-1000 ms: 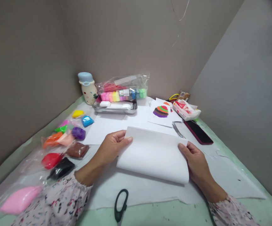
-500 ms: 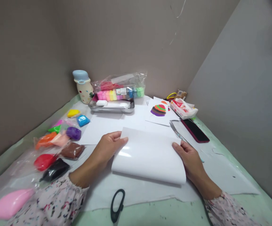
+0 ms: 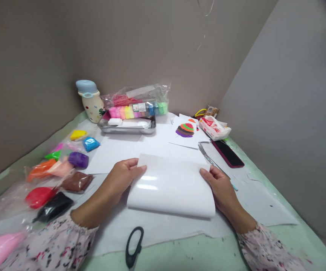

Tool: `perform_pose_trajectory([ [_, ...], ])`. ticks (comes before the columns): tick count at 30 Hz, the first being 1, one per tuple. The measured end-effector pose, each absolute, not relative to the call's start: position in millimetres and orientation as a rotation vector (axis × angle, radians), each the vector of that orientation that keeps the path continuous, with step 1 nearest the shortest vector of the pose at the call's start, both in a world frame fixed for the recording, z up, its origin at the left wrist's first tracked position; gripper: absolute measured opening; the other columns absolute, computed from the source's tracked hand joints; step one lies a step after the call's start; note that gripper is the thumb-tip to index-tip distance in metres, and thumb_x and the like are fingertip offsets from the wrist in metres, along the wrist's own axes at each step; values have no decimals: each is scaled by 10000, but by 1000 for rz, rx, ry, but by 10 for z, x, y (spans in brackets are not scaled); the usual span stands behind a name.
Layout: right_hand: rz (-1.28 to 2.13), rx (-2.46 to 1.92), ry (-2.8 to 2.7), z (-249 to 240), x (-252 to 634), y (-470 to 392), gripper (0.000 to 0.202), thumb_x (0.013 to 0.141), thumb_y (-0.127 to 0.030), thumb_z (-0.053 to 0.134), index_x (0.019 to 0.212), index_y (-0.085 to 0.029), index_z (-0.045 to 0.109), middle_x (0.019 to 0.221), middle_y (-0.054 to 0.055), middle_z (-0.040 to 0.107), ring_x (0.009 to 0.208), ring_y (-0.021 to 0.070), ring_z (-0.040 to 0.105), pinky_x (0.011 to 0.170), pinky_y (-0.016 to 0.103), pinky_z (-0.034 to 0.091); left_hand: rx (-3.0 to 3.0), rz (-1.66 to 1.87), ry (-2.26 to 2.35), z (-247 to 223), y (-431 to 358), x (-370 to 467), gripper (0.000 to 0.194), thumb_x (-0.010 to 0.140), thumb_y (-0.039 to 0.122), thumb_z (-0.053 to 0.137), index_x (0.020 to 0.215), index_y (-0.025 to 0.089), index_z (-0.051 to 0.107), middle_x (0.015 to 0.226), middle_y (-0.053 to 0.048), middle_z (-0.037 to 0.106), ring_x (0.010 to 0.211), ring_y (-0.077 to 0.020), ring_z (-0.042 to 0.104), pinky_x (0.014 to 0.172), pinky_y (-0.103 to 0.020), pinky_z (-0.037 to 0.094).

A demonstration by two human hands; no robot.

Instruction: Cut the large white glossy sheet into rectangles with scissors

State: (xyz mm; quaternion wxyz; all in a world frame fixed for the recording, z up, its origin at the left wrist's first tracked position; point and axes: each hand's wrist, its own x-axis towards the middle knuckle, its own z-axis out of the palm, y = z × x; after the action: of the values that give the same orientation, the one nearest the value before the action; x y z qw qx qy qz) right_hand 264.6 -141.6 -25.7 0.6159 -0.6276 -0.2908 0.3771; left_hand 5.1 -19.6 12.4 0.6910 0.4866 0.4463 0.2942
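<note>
**White sheet (image 3: 171,192) held by its sides between both hands**

The green table (image 3: 188,252) is largely covered by a white paper layer (image 3: 157,235), probably laid to keep its surface protected. Above that layer the sheet is held, its near part bowed in a rounded bend. It is gripped at opposite sides, presumably so that its width is kept spread and level.

The sheet lies directly between the hands. Its left edge is pinched by the left hand (image 3: 125,175) and its right edge by the right hand (image 3: 222,186), with each thumb laid on top near the far corners.

At the back, a metal tray (image 3: 127,130) is partly overlaid by a clear bag (image 3: 137,109) of coloured blocks, perhaps stacked to save room. Coloured packets, including a brown packet (image 3: 76,181), are grouped beside the left arm, seemingly to be kept within reach. On the right, a phone (image 3: 230,154) is laid flat. Nearest the body, dark scissors (image 3: 134,246) are placed handle outward, their blades out of view.
</note>
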Motion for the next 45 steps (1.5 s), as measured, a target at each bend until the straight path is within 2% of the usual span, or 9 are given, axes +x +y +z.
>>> perform_pose_trajectory([
  [15, 810, -1564, -747, -268, 2660, -1407, 391, 719, -565, 770, 799, -202, 648, 707, 0, 685, 577, 171, 565, 537, 287, 446, 1095, 644, 1008, 83, -195, 58, 347, 709, 311, 799, 1010, 156, 723, 814, -64, 785, 689, -220, 722, 616, -287, 519],
  [22, 633, -1792, -937, -294, 2686, -1359, 398, 752, -537, 725, 604, -218, 536, 535, -56, 477, 524, 129, 385, 494, 260, 294, 1411, 686, 1136, -79, -132, 54, 128, 704, 304, 739, 771, 214, 678, 758, 4, 753, 696, -221, 676, 624, -275, 465],
  [24, 581, -1854, -1003, -309, 2699, -1327, 413, 756, -517, 711, 567, -225, 487, 521, -62, 420, 537, 131, 360, 502, 264, 272, 1617, 709, 1213, -87, -118, 69, 111, 735, 321, 684, 699, 224, 642, 685, 19, 700, 664, -215, 626, 595, -269, 409],
  [28, 503, -1953, -1120, -345, 2730, -1256, 432, 783, -490, 660, 562, -236, 390, 532, -66, 354, 555, 136, 334, 526, 273, 258, 1967, 673, 1393, -68, -105, 114, 245, 768, 322, 626, 588, 244, 479, 555, 36, 516, 581, -193, 494, 573, -283, 304],
  [31, 450, -2013, -1205, -362, 2747, -1210, 435, 789, -462, 638, 574, -239, 332, 531, -70, 334, 558, 139, 329, 543, 276, 256, 2186, 544, 1488, -104, -92, 137, 182, 813, 293, 579, 661, 243, 491, 667, -1, 565, 680, -221, 541, 615, -304, 334],
  [33, 420, -2047, -1257, -368, 2753, -1190, 425, 788, -447, 628, 581, -240, 320, 528, -71, 334, 554, 140, 330, 551, 277, 254, 2271, 492, 1533, -151, -92, 143, 55, 838, 275, 559, 819, 224, 570, 790, -35, 622, 808, -255, 585, 672, -321, 383],
  [36, 381, -2086, -1322, -375, 2755, -1178, 400, 806, -444, 596, 595, -242, 322, 530, -69, 347, 548, 144, 340, 557, 279, 261, 2278, 508, 1563, -208, -122, 152, 333, 872, 267, 545, 1191, 170, 542, 935, -69, 667, 961, -286, 607, 775, -355, 442],
  [38, 346, -2099, -1361, -382, 2756, -1177, 369, 816, -446, 575, 607, -244, 348, 554, -60, 378, 562, 152, 369, 571, 282, 279, 2287, 519, 1568, -221, -160, 163, 448, 891, 253, 534, 1318, 136, 461, 993, -89, 676, 1012, -293, 608, 820, -373, 463],
  [45, 236, -2116, -1479, -423, 2779, -1161, 324, 831, -442, 544, 632, -247, 379, 631, -34, 434, 606, 169, 419, 608, 295, 305, 2409, 532, 1576, -253, -243, 208, 489, 919, 204, 520, 1373, 63, 407, 1072, -147, 673, 1083, -321, 592, 908, -419, 483],
])
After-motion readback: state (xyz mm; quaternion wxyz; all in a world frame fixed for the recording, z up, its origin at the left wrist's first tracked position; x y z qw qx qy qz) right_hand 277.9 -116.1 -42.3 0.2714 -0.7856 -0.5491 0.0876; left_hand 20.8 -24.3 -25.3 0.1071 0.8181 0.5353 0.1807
